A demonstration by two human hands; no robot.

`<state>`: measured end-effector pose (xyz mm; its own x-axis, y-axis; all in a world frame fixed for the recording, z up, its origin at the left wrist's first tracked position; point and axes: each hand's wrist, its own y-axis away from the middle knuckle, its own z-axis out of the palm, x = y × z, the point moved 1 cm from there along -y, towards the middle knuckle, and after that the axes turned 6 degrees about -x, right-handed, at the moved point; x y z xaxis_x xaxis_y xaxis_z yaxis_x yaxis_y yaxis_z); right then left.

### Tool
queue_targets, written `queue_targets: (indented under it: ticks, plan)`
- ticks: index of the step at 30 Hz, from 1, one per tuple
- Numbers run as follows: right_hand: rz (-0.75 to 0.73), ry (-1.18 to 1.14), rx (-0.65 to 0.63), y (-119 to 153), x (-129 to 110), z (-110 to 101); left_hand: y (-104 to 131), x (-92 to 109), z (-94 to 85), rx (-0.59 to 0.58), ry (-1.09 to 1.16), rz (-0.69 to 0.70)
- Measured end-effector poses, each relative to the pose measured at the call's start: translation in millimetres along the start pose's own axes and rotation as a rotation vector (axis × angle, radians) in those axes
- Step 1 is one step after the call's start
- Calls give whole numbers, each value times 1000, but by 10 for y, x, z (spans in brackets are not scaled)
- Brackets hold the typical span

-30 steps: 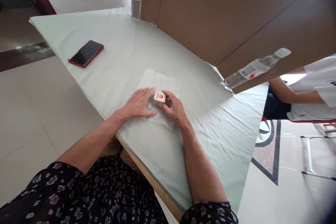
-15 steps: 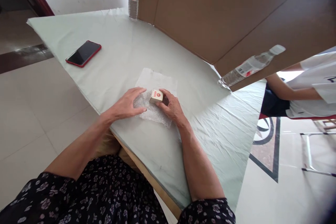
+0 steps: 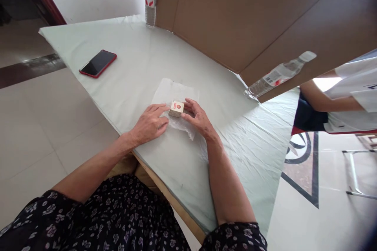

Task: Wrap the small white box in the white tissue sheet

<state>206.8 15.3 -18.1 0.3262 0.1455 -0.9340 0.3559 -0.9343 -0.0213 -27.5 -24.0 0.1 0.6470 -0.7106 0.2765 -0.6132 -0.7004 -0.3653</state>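
Note:
A small cream box with red print rests on a sheet of bubble wrap spread over the cloth. My left hand lies palm down over the wrap's left part, fingers stretched out, fingertips close to the box. To the right of the box is my right hand, thumb and fingers apart in a loose curve; the thumb tip is at the box's side, and whether it touches I cannot tell. Part of the wrap is hidden beneath my left hand.
A phone in a red case lies on the table's pale green cloth. A brown cardboard panel stands behind, with one water bottle at its far left end and another bottle at the right. Beyond it sits a person in white.
My left hand has come down onto the wrap beside the box, covering its left part. My right hand's fingers have loosened from the box and shifted slightly right. The view has tilted slightly.

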Motion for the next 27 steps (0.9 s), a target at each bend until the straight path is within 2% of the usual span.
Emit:
queue_targets:
  ticks: [4,8,11,16,19,22,27]
  plan:
    - [31,-84,8,69,-107,-136,-161,-42,3,125,124,-153]
    - [51,-93,-2,128,-227,-215,-398,-74,26,94,261,-289]
    - [60,-16,87,98,-231,-146,-512,-112,17,47,388,-369]
    - [27,-27,224,10,-169,12,-473,-255,-64,-20,633,-425]
    - [39,-68,248,-5,-141,37,-433,-334,-65,-48,650,-430]
    - [48,-127,248,-6,-113,38,-462,-327,-5,-45,629,-407]
    - [51,-161,224,2,-101,36,-544,-236,109,14,787,-510]
